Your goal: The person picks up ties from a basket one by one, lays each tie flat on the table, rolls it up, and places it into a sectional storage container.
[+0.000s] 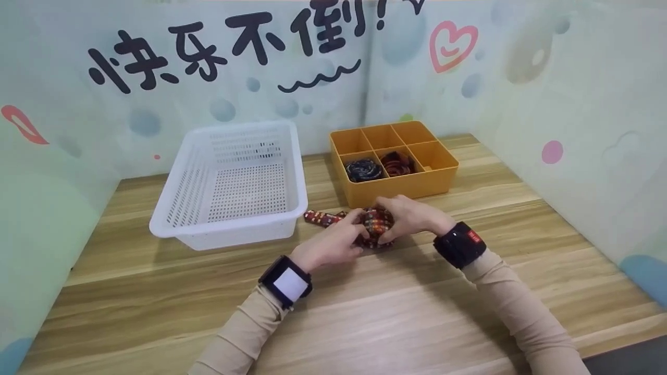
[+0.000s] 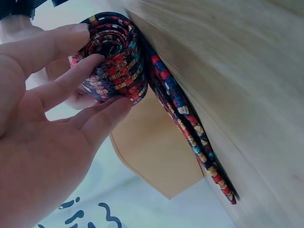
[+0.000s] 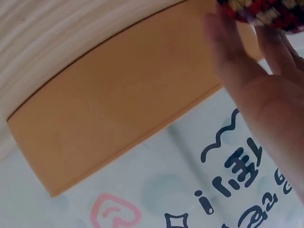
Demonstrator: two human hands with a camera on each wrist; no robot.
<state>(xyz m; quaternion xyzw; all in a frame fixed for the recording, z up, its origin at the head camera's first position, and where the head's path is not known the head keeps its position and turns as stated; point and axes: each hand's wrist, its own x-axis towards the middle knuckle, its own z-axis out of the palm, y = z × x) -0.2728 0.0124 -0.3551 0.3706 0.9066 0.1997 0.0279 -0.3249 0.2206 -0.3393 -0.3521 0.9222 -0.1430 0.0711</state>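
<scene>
A checked necktie [image 1: 378, 223] in red, black and yellow lies on the table, mostly wound into a roll. Its unrolled tail [image 1: 319, 217] stretches to the left, toward the white basket. My left hand [image 1: 333, 244] holds the near left side of the roll between thumb and fingers. From the right, my right hand [image 1: 414, 216] grips the same roll, thumb in front and fingers behind. The left wrist view shows the roll [image 2: 121, 76] standing on edge with its spiral visible. Only a piece of the necktie [image 3: 268, 10] appears in the right wrist view, at the fingertips.
Just behind the hands stands an orange divided box [image 1: 406, 186]. Two of its front compartments hold a dark blue rolled necktie [image 1: 363, 170] and a dark red one [image 1: 398, 163]. A white plastic basket [image 1: 229, 229] sits at the left. Printed wall panels [image 1: 323, 109] enclose the table.
</scene>
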